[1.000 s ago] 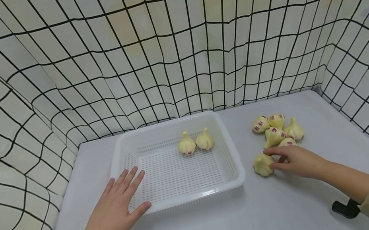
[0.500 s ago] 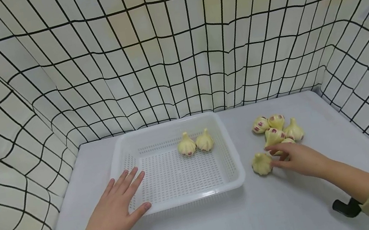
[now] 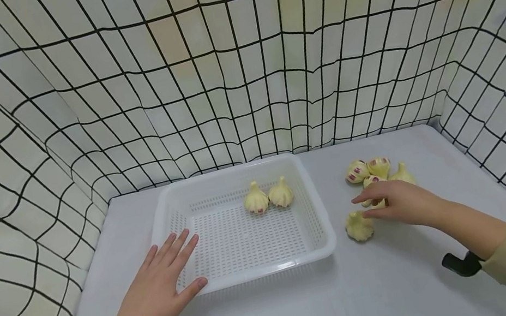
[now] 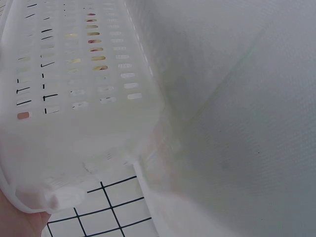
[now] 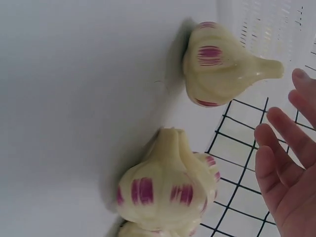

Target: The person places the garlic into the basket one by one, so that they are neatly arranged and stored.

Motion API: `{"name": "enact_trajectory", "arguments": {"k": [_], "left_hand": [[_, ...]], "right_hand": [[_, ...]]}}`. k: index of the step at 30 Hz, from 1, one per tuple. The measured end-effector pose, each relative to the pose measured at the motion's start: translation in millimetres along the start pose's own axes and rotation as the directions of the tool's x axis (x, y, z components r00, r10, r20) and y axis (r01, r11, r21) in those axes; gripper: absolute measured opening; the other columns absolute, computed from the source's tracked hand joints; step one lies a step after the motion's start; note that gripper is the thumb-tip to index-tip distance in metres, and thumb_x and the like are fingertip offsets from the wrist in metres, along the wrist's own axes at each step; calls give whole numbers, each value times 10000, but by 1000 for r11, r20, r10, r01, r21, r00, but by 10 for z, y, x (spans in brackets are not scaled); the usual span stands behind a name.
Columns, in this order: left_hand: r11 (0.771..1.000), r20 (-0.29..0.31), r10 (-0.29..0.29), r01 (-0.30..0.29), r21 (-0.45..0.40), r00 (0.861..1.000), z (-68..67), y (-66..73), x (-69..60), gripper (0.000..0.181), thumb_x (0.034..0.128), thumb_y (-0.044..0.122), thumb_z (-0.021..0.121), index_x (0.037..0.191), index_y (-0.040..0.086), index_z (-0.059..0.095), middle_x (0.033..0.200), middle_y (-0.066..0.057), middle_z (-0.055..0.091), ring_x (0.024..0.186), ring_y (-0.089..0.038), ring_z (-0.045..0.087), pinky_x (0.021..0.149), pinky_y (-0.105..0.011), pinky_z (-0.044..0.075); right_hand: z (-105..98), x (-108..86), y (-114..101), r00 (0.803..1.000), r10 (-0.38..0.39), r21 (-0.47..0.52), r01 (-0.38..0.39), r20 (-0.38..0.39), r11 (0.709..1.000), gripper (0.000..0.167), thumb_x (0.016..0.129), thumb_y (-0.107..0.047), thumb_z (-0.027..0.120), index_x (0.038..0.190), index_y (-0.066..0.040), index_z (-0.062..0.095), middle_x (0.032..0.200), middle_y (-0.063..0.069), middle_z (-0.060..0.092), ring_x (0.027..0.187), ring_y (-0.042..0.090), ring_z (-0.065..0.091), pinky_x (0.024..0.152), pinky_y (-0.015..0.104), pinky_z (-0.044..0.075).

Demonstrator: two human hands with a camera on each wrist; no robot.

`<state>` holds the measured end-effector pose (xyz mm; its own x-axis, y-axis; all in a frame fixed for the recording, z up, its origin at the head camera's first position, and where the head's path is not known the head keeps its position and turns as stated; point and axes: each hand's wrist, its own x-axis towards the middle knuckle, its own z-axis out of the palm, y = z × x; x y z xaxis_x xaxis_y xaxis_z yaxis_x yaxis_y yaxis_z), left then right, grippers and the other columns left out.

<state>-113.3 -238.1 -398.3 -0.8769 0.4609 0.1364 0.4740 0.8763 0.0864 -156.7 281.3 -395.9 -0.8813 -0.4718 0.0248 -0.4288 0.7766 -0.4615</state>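
Observation:
My left hand [image 3: 161, 286] lies with spread, straight fingers over the near left corner of a white perforated plastic basket [image 3: 271, 272]. Inside the basket, toward its back right, two garlic bulbs [image 3: 256, 199] stand side by side. A single garlic bulb [image 3: 359, 227] sits upright on the table to the right of the basket. Just above and beside it hovers my right hand [image 3: 401, 203], fingers loosely bent and holding nothing. In the right wrist view a gap shows between the fingers and the stem of that bulb [image 5: 222, 66]. Several purple-marked garlic bulbs [image 3: 378, 167] cluster behind the hand, partly hidden by it.
Black netting [image 3: 246, 81] surrounds the white table [image 3: 307, 309] at the back and both sides. A black curved object [image 3: 461, 264] shows by the right sleeve.
My right hand has let go of the single garlic bulb and risen slightly up and away from it. That bulb now stands upright. The left hand stays in place.

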Motion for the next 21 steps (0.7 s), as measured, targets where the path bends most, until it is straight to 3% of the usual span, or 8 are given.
{"name": "enact_trajectory", "arguments": {"k": [5, 16, 21], "left_hand": [[1000, -2, 2, -2, -1, 1000, -9, 1, -9, 808, 912, 605, 593, 1566, 214, 325, 1616, -62, 285, 1472, -350, 253, 1173, -568, 194], [1000, -31, 21, -21, -6, 999, -9, 27, -17, 793, 918, 587, 597, 1564, 214, 330, 1605, -67, 311, 1465, -342, 271, 1167, -566, 206], [1000, -14, 8, -8, -7, 1000, -28, 33, -20, 794, 916, 588, 597, 1563, 211, 334, 1608, -61, 304, 1473, -331, 259, 1174, -566, 192]], "right_hand": [[19, 119, -40, 996, -45, -57, 50, 77, 997, 315, 893, -344, 743, 1177, -208, 739, 1150, -99, 694, 1083, 163, 634, 883, 390, 552], [32, 193, -116, 984, -80, -134, 101, 157, 986, 221, 903, -294, 738, 1109, -220, 767, 1000, -183, 672, 850, 14, 594, 724, 242, 537], [-2, 203, -125, 984, -90, -138, 112, 155, 984, 215, 896, -244, 746, 1105, -202, 769, 1015, -152, 710, 862, 23, 627, 713, 233, 537]]}}
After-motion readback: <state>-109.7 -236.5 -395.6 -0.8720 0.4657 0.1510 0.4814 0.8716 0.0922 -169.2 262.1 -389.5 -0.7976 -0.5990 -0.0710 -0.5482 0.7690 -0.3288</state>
